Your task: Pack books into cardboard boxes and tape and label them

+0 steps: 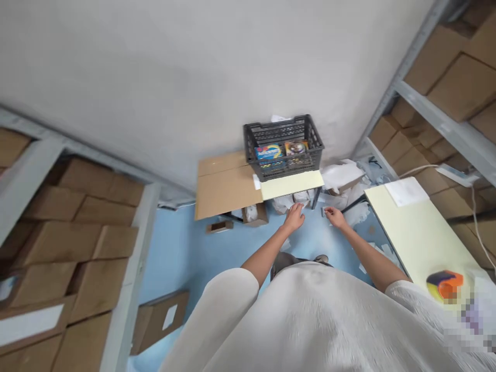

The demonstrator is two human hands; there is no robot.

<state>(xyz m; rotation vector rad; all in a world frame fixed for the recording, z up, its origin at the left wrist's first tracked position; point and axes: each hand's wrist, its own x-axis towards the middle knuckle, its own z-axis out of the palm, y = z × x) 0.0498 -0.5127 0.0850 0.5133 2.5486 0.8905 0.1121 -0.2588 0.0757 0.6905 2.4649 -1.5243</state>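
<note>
My left hand (295,218) hangs in the air in front of the low table, its fingers loosely stretched forward and nothing visible in them. To its right, my right hand (335,217) is closed in a pinch, with a small dark flat thing (323,212) at its fingertips, too small to name. Beyond both hands, a black plastic crate (291,169) stands on the low table (306,179). Inside the crate lie a blue colourful package (268,152) and an orange-brown one (296,148). Neither hand touches the crate.
A flattened cardboard sheet (225,188) lies left of the crate. Shelves with cardboard boxes (73,243) line both sides. At the right, a pale table (406,222) holds a paper (406,191) and an orange-purple roll (445,284). White wrapping (343,174) and a box (160,320) are on the floor.
</note>
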